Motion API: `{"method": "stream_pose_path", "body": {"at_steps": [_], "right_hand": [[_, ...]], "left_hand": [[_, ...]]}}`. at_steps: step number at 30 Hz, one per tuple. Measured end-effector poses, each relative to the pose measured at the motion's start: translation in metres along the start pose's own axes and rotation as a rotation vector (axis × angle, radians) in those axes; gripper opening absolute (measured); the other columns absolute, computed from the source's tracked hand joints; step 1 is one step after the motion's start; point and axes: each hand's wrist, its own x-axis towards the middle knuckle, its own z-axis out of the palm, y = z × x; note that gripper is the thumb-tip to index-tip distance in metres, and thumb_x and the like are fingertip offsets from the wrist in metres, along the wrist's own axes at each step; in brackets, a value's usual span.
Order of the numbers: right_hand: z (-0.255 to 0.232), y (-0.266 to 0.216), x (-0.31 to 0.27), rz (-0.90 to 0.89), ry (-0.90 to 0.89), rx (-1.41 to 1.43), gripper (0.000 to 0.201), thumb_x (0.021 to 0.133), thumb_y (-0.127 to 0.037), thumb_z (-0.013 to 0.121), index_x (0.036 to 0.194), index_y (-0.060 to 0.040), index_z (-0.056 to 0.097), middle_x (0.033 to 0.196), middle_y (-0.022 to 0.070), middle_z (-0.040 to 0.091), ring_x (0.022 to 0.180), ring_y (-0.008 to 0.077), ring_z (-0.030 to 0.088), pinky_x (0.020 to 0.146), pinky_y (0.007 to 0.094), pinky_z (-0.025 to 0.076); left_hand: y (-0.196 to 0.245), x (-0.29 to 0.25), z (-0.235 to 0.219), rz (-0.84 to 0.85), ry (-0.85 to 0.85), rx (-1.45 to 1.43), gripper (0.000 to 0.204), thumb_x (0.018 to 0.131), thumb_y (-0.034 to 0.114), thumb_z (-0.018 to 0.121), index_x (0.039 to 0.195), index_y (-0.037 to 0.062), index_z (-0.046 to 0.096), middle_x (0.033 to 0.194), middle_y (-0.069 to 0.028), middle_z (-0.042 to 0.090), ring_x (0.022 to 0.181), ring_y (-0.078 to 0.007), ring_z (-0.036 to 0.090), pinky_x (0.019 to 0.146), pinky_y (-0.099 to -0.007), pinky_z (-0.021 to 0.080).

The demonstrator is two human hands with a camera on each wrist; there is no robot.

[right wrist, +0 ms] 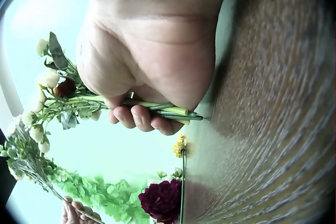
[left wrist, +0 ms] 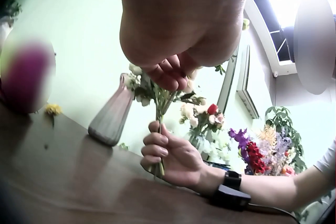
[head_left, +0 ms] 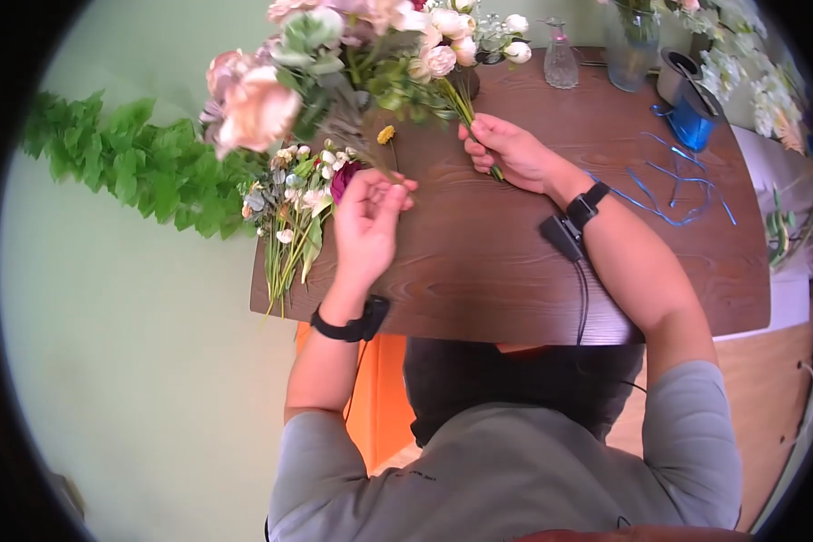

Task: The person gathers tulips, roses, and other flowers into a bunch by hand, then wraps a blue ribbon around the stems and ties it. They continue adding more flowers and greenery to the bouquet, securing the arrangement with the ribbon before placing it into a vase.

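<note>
My right hand [head_left: 515,154] grips the green stems [right wrist: 173,111] of a bunch of white and pale pink flowers [head_left: 452,41], the cut ends sticking out below the fist. My left hand [head_left: 368,221] pinches a thin stem [right wrist: 92,214] between thumb and fingertips; it leads up into grey-green foliage [head_left: 343,99]. Large peach and pink blooms [head_left: 257,108] overlap this foliage in the head view. Beside the left hand, mixed flowers [head_left: 289,199] lie at the table's left edge, a dark red bloom [right wrist: 161,201] among them. A small yellow flower [head_left: 386,135] lies just beyond.
A ribbed vase [left wrist: 113,113] stands at the back of the brown table [head_left: 479,271]. Farther right are a small glass bottle [head_left: 560,63], a clear vase [head_left: 630,54] and a blue ribbon spool [head_left: 693,117] with loose ribbon [head_left: 673,185]. Green leaves [head_left: 135,163] line the left wall.
</note>
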Motion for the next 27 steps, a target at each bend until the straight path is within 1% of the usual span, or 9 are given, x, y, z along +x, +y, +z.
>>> {"method": "stream_pose_path", "body": {"at_steps": [2,5,9,10,14,17,20,23,27], "right_hand": [[-0.001,0.001,0.001,-0.008,-0.003,0.019,0.024,0.113,-0.033,0.05,0.112,-0.0099,0.057,0.086,-0.0046,0.049,0.071,0.0058,0.041,0.067,0.0219,0.04],[-0.003,0.002,0.002,-0.028,-0.006,0.041,0.024,0.113,-0.032,0.049,0.112,-0.0099,0.058,0.086,-0.0043,0.049,0.072,0.0062,0.042,0.067,0.0223,0.04],[-0.003,0.002,0.001,-0.045,-0.025,0.062,0.023,0.113,-0.031,0.049,0.113,-0.0097,0.058,0.087,-0.0039,0.05,0.073,0.0069,0.042,0.068,0.0236,0.04],[-0.002,0.001,0.0,-0.044,-0.024,0.068,0.023,0.113,-0.03,0.049,0.113,-0.0096,0.058,0.087,-0.0038,0.05,0.073,0.0071,0.043,0.069,0.0239,0.04],[-0.001,0.0,0.0,-0.044,-0.038,0.028,0.023,0.113,-0.029,0.048,0.115,-0.0089,0.058,0.088,-0.0028,0.05,0.073,0.0084,0.044,0.069,0.0246,0.04],[0.0,0.002,0.0,-0.038,-0.057,0.013,0.024,0.113,-0.029,0.046,0.116,-0.0084,0.058,0.088,-0.0019,0.051,0.074,0.0093,0.045,0.069,0.0247,0.04],[0.001,0.001,0.001,-0.022,-0.046,-0.02,0.025,0.114,-0.029,0.045,0.116,-0.008,0.058,0.089,-0.0013,0.052,0.075,0.0099,0.048,0.069,0.0248,0.04],[0.003,0.001,0.0,-0.008,-0.04,-0.035,0.026,0.114,-0.029,0.044,0.117,-0.0076,0.058,0.09,-0.001,0.053,0.076,0.0102,0.049,0.068,0.025,0.041],[0.003,0.002,0.0,-0.006,-0.035,-0.066,0.026,0.115,-0.029,0.044,0.117,-0.0079,0.059,0.092,-0.0013,0.054,0.076,0.0096,0.049,0.068,0.0247,0.041]], "left_hand": [[-0.012,0.006,0.017,-0.006,-0.042,-0.01,0.005,0.106,0.002,0.058,0.11,0.0004,0.056,0.107,-0.013,0.071,0.089,-0.013,0.066,0.083,-0.0259,0.055],[-0.027,0.016,0.039,-0.009,-0.047,-0.096,0.007,0.106,0.002,0.057,0.113,0.0002,0.054,0.108,-0.0139,0.07,0.088,-0.0132,0.066,0.083,-0.0266,0.055],[-0.04,0.024,0.06,-0.069,-0.034,-0.066,0.007,0.108,0.001,0.052,0.115,-0.0002,0.053,0.105,-0.0134,0.07,0.086,-0.0129,0.065,0.08,-0.0268,0.054],[-0.046,0.024,0.064,-0.04,-0.052,0.008,0.008,0.109,0.001,0.049,0.116,0.0002,0.053,0.102,-0.0106,0.07,0.083,-0.0116,0.063,0.078,-0.0257,0.053],[-0.052,0.026,0.072,-0.146,-0.105,0.197,0.011,0.11,0.003,0.047,0.117,0.0018,0.054,0.097,-0.0053,0.07,0.081,-0.0084,0.06,0.075,-0.0233,0.051],[-0.056,0.033,0.073,-0.094,-0.074,0.393,0.011,0.108,0.004,0.05,0.118,-0.0001,0.055,0.093,-0.0068,0.071,0.076,-0.0105,0.062,0.071,-0.0262,0.051],[-0.053,0.039,0.069,0.017,-0.061,0.65,0.011,0.105,0.005,0.054,0.112,-0.0028,0.058,0.089,-0.0113,0.073,0.073,-0.0193,0.068,0.067,-0.0338,0.053],[-0.042,0.042,0.072,0.1,-0.026,0.624,0.014,0.104,0.01,0.056,0.102,-0.0035,0.06,0.087,-0.0164,0.074,0.076,-0.0318,0.073,0.068,-0.0422,0.054],[-0.033,0.045,0.074,0.021,-0.024,0.693,0.024,0.106,0.018,0.055,0.094,-0.0024,0.061,0.086,-0.0199,0.074,0.081,-0.0389,0.073,0.07,-0.0466,0.054]]}}
